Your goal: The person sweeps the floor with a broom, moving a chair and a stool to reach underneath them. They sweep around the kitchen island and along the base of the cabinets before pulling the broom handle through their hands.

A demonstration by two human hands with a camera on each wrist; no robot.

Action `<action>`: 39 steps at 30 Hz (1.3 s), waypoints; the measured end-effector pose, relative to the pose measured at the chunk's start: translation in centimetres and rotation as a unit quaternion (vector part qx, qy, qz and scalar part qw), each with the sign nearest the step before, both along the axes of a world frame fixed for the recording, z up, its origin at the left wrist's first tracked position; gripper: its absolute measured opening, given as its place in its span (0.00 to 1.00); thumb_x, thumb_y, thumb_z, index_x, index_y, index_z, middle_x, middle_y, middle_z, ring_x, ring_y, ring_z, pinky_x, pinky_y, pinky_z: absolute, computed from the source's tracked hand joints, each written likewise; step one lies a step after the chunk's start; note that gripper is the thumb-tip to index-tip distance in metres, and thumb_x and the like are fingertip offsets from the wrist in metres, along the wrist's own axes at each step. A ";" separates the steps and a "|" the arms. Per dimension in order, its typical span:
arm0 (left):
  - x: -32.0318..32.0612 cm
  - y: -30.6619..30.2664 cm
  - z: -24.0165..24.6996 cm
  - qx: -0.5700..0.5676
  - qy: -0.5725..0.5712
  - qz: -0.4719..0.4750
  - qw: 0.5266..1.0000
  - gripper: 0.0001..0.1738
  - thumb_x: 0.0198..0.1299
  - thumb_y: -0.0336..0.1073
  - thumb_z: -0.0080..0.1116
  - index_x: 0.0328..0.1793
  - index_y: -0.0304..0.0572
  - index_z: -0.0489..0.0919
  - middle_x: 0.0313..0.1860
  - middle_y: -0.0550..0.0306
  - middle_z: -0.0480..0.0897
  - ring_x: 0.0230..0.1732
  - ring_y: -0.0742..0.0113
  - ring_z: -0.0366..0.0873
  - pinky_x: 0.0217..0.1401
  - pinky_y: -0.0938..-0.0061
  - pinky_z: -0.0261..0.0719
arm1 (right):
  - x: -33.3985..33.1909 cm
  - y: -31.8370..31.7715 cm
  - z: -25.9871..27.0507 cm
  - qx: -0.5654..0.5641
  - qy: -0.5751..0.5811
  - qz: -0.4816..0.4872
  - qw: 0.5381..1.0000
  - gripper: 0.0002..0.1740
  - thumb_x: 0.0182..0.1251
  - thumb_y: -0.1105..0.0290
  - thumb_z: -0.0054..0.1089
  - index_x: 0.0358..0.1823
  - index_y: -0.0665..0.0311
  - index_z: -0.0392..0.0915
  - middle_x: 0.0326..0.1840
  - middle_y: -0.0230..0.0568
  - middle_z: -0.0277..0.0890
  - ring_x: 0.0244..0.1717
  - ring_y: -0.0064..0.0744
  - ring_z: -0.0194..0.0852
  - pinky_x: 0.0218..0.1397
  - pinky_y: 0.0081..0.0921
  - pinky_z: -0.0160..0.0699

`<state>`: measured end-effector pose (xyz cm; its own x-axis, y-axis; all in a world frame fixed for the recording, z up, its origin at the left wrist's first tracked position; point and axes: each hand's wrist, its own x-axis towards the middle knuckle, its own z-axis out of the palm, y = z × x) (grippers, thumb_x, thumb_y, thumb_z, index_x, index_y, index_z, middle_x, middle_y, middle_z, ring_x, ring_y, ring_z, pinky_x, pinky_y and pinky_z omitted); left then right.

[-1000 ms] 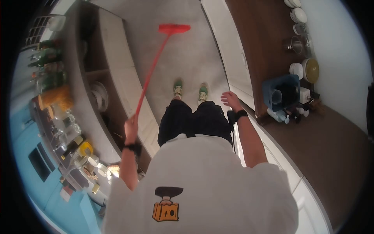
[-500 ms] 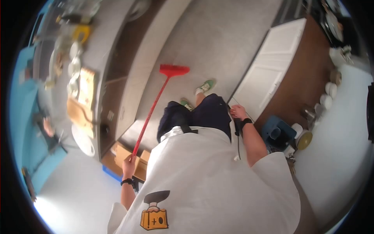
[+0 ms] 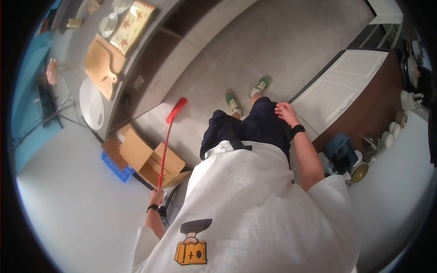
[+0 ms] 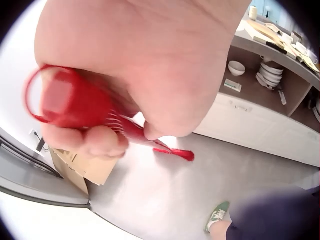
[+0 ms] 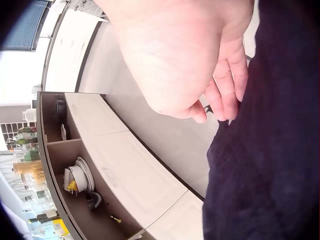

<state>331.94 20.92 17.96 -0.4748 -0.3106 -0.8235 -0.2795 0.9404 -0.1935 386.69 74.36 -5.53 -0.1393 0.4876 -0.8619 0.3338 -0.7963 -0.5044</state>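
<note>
My left hand (image 3: 156,197) grips a red broom (image 3: 165,150) near the top of its handle. In the left wrist view, fingers curl round the red grip (image 4: 82,102), which has a hanging loop at its end. The broom's head (image 3: 176,110) is down by the floor, left of my feet, near the base of the left cabinet. My right hand (image 3: 287,113) holds nothing and hangs beside the dark shorts (image 3: 255,123). Its fingers are loosely bent, their tips close to the fabric in the right wrist view.
Open cardboard boxes (image 3: 136,152) stand left of the broom handle, with a blue crate (image 3: 116,167) beside them. On the left counter are a wooden cutting board (image 3: 98,61) and a white round board (image 3: 91,102). A blue basin (image 3: 339,148) and dishes line the right counter.
The body has turned, bringing the boxes into view on the left. The broom's head has swung left and nearer the boxes, still in the left hand. The right hand stays by the shorts.
</note>
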 end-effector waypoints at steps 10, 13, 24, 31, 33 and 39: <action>7.5 -0.4 -5.1 -0.065 0.062 -0.371 0.924 0.32 0.73 0.56 0.41 0.44 0.31 0.84 0.37 0.29 0.84 0.42 0.32 0.83 0.44 0.46 0.81 | 4.7 -4.8 -0.6 -0.057 -0.073 -0.062 0.994 0.11 0.75 0.61 0.50 0.51 0.54 0.77 0.45 0.37 0.83 0.40 0.30 0.82 0.42 0.29 0.80; 8.4 3.3 -5.2 -0.010 0.077 -0.371 0.925 0.31 0.73 0.56 0.42 0.43 0.33 0.83 0.40 0.29 0.83 0.45 0.31 0.82 0.46 0.43 0.79 | 6.7 -6.1 -1.2 -0.080 -0.084 -0.078 0.990 0.11 0.75 0.62 0.50 0.49 0.55 0.78 0.42 0.36 0.82 0.32 0.27 0.78 0.35 0.30 0.79; 1.8 25.7 -8.5 0.068 0.112 -0.587 0.799 0.24 0.73 0.51 0.49 0.41 0.32 0.77 0.31 0.35 0.85 0.35 0.37 0.85 0.38 0.48 0.84 | 5.2 1.2 0.9 -0.045 -0.081 -0.006 0.996 0.12 0.75 0.60 0.51 0.49 0.56 0.79 0.44 0.36 0.83 0.41 0.31 0.83 0.42 0.30 0.81; 6.4 29.2 -7.7 0.046 0.073 -0.566 0.820 0.25 0.73 0.52 0.48 0.45 0.32 0.77 0.33 0.34 0.85 0.37 0.36 0.85 0.40 0.45 0.84 | 5.5 4.4 0.8 0.007 -0.035 -0.024 0.999 0.13 0.75 0.58 0.52 0.51 0.56 0.77 0.48 0.36 0.83 0.46 0.32 0.84 0.48 0.32 0.81; 8.5 31.3 -7.9 0.056 0.048 -0.567 0.820 0.24 0.74 0.51 0.47 0.47 0.32 0.76 0.36 0.34 0.85 0.39 0.35 0.85 0.42 0.46 0.83 | 6.2 3.8 0.3 -0.002 -0.039 -0.021 0.999 0.13 0.75 0.58 0.51 0.52 0.55 0.77 0.48 0.37 0.83 0.45 0.32 0.84 0.48 0.33 0.81; 12.7 39.1 -10.4 0.092 0.045 -0.595 0.798 0.23 0.73 0.50 0.49 0.47 0.32 0.75 0.36 0.36 0.86 0.40 0.38 0.86 0.42 0.50 0.84 | 11.0 2.1 -1.4 -0.106 -0.077 -0.082 0.988 0.13 0.73 0.57 0.54 0.50 0.55 0.78 0.47 0.39 0.83 0.45 0.37 0.84 0.45 0.35 0.80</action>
